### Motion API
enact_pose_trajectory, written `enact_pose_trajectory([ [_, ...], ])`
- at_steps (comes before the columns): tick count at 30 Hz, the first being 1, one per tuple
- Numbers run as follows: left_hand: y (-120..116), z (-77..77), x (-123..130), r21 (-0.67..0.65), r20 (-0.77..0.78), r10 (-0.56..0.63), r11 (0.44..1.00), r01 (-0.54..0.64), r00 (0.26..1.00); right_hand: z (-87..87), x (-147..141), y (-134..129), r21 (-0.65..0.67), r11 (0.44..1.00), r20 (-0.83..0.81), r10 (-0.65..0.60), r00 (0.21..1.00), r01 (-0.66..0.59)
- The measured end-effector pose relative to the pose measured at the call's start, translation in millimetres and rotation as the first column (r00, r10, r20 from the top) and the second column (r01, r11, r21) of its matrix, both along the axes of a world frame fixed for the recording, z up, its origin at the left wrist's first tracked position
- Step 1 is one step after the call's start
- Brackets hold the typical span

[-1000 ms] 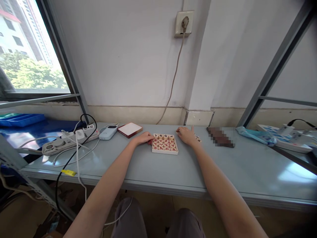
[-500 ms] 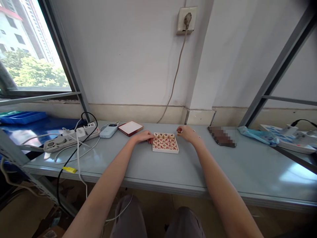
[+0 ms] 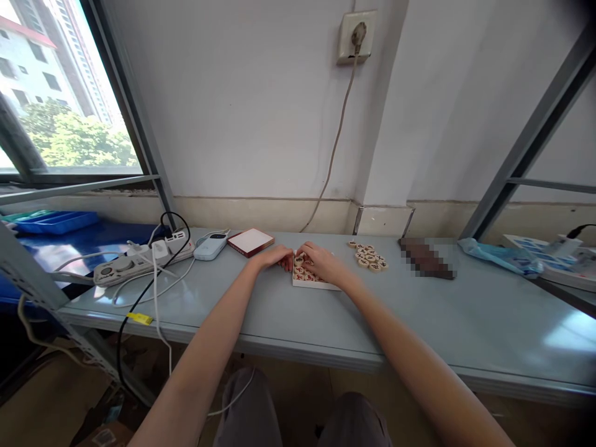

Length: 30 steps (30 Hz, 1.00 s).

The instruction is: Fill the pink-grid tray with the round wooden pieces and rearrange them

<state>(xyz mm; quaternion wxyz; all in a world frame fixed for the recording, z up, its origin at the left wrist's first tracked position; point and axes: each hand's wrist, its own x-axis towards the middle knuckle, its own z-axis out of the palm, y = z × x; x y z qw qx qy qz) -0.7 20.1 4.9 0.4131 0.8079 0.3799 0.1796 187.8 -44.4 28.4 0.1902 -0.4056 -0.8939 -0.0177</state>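
Observation:
A shallow white box (image 3: 316, 285) holds rows of round Chinese chess pieces (image 3: 305, 275) with red characters. My left hand (image 3: 278, 256) is at the box's left side, its fingers curled against the edge. Across the top of the box reaches my right hand (image 3: 321, 261), fingers pinched down at the far left corner on a Chinese chess piece mostly hidden by them. It covers much of the box's right half. Several loose pieces with dark characters (image 3: 369, 256) lie on the table to the right.
A red-edged box lid (image 3: 251, 241) lies behind my left hand. Further left are a pale blue power bank (image 3: 211, 247) and a power strip (image 3: 139, 261) with tangled cables. A blurred brown item (image 3: 427, 257) and blue plastic packaging (image 3: 500, 257) lie to the right.
My right hand has moved left from beside the box to over its far left corner, uncovering the loose pieces. My left hand stays at the box's side. The view has shifted slightly.

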Motion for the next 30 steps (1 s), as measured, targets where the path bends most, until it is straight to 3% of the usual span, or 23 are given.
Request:
enact_pose_trajectory([
  [6, -6.2, 4.3, 1.9, -0.025, 0.003, 0.045, 0.999, -0.045, 0.999, 5.0, 10.5, 9.2, 0.047, 0.996, 0.06, -0.083, 0.995, 0.08],
  [9, -12.2, 9.9, 2.7, -0.036, -0.007, 0.035, 0.999, -0.036, 0.999, 6.2, 26.3, 18.5, 0.136, 0.965, 0.067, -0.233, 0.97, 0.222],
  [14, -13.4, 12.2, 1.7, -0.054, -0.014, 0.035, 0.998, -0.036, 0.999, -13.0, 67.2, 41.5, 0.261, 0.777, 0.103, -0.613, 0.783, 0.573],
  [16, -11.4, 10.7, 0.9, -0.046, -0.019, 0.036, 0.998, -0.037, 0.999, -24.1, 80.6, 50.1, 0.223, 0.719, 0.135, -0.691, 0.71, 0.658],
  [19, -9.0, 8.7, 0.0, -0.04, -0.024, 0.033, 0.999, -0.034, 0.999, -34.7, 91.9, 58.8, 0.074, 0.681, 0.187, -0.727, 0.66, 0.729],
  [22, -7.8, 7.5, -0.6, -0.035, -0.025, 0.031, 0.999, -0.031, 0.999, -35.9, 94.0, 61.8, 0.006, 0.686, 0.203, -0.713, 0.671, 0.727],
  [30, -3.9, 4.3, -3.0, -0.006, -0.036, -0.002, 1.0, 0.001, 0.999, -25.8, 84.5, 59.7, 0.103, 0.762, 0.172, -0.646, 0.744, 0.639],
])
